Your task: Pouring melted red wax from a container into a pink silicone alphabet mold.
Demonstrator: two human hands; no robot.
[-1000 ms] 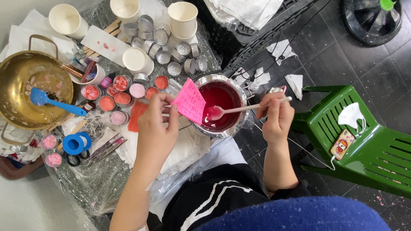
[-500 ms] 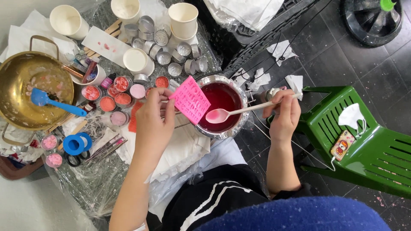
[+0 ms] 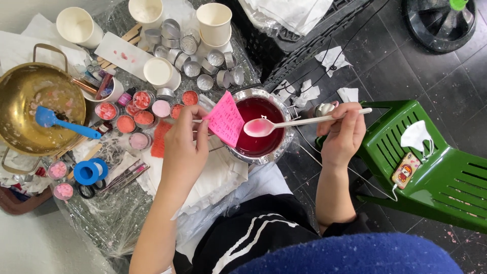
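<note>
Right hand (image 3: 341,133): fingers pinched on the far end of a white spoon (image 3: 299,122), bowl of it tinted pink and held level above the red liquid. Left hand (image 3: 183,144): fingertips closed on a pink note (image 3: 226,118), held tilted at the near-left rim of the metal pot (image 3: 284,147). Pot at mid-scene, on white paper (image 3: 215,177), full of dark red liquid (image 3: 258,132). Left of the hand, a cluster of small tins (image 3: 137,114) already filled with pink and red, looking set. Farther off, many empty silver tins (image 3: 195,63) between white cups (image 3: 214,20). So, judged from this: some pouring done, plenty of red left in the pot, a good number of tins waiting. Far left, brass pan (image 3: 25,109) with a blue spatula (image 3: 63,124); near it blue tape (image 3: 89,171). Right, green chair (image 3: 436,167) bearing a mask (image 3: 417,138).
</note>
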